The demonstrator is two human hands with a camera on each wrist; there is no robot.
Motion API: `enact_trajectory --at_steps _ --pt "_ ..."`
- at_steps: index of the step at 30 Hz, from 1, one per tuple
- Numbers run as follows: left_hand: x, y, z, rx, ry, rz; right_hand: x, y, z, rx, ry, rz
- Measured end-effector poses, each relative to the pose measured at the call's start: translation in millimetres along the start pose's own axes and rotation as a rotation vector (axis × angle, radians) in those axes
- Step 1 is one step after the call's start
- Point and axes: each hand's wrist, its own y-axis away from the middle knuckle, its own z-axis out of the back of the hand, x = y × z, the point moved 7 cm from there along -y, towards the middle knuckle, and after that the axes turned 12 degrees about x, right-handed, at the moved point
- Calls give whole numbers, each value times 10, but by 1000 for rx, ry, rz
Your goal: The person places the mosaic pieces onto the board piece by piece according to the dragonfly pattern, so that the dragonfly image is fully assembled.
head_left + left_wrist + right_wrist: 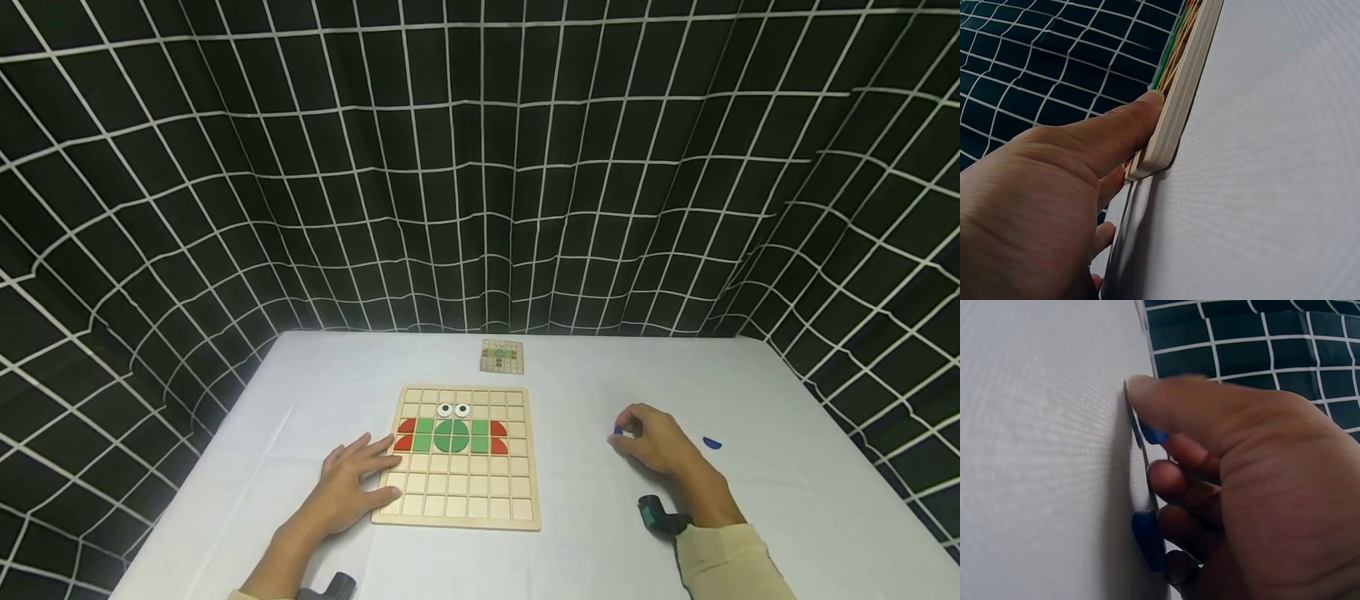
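Note:
My left hand (347, 492) rests with spread fingers on the left edge of a wooden grid board (468, 508); in the left wrist view its thumb (1119, 128) touches the rim. Green and red pieces and two round eye pieces (453, 410) lie in the board's upper half, with a green circle (452, 436) of quarter pieces at the centre. To the right of the board, my right hand (656, 437) pinches a small blue piece (1155, 434) between thumb and forefinger, close to the tablecloth. The fingers mostly hide its shape. Another blue half-round piece (712, 443) lies beyond that wrist.
A small pattern card (502, 357) showing a similar figure lies behind the board. White cloth (585, 517) covers the table. Dark curtains (480, 208) with white grid lines enclose its back and sides. Both wrists wear dark camera mounts (660, 517).

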Motion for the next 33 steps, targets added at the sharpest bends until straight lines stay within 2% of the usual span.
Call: enact_trajectory --at_steps 4,9,13,17,25,33 --pt "6 -8 -12 -9 13 -6 -23 22 40 -52 -29 -29" --pt "12 -14 -42 5 28 -10 100 106 132 -149 -52 15" --pt "5 11 -26 -2 37 -3 351 164 187 -224 -82 101" --pt "0 15 -7 -7 32 -4 643 205 178 -265 -97 185" --pt "12 8 -12 -8 18 -5 1238 292 130 -298 -96 337" --pt "21 7 -6 -4 19 -14 1601 337 -7 -286 -103 413"
